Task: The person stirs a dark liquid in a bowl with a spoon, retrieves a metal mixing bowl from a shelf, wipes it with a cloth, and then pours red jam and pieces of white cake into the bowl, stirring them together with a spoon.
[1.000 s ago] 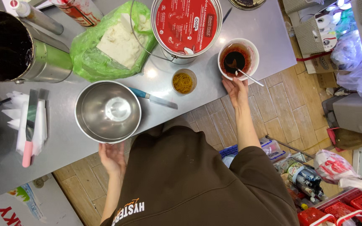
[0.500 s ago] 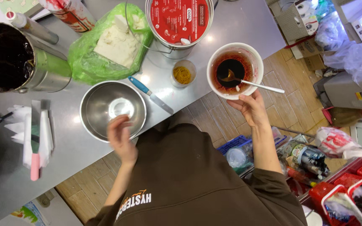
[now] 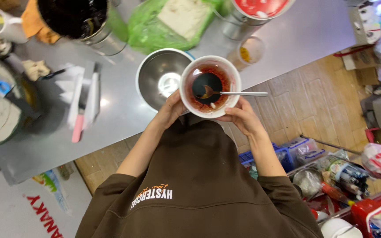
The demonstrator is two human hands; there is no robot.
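A white paper bowl (image 3: pixel 210 86) with red-stained walls and a pool of dark sauce is held up in front of my chest. A metal spoon (image 3: pixel 230 93) rests in it, handle sticking out to the right. My left hand (image 3: pixel 171 109) cups the bowl's left underside. My right hand (image 3: pixel 242 117) grips its lower right rim. Just behind the bowl, an empty steel mixing bowl (image 3: pixel 158 76) stands near the counter's front edge.
On the grey counter (image 3: pixel 124 110): a green bag holding a pale block (image 3: pixel 164 22), a large dark steel pot (image 3: pixel 78 20), a red-lidded tin (image 3: pixel 254 11), a small cup of yellow paste (image 3: pixel 248 52), white and pink utensils (image 3: pixel 82 101). Crates of bottles (image 3: pixel 340 176) sit on the floor at right.
My right hand lifted the sauce bowl off the counter's right end and brought it to my chest. My left hand came up from beside the steel bowl to hold it too.
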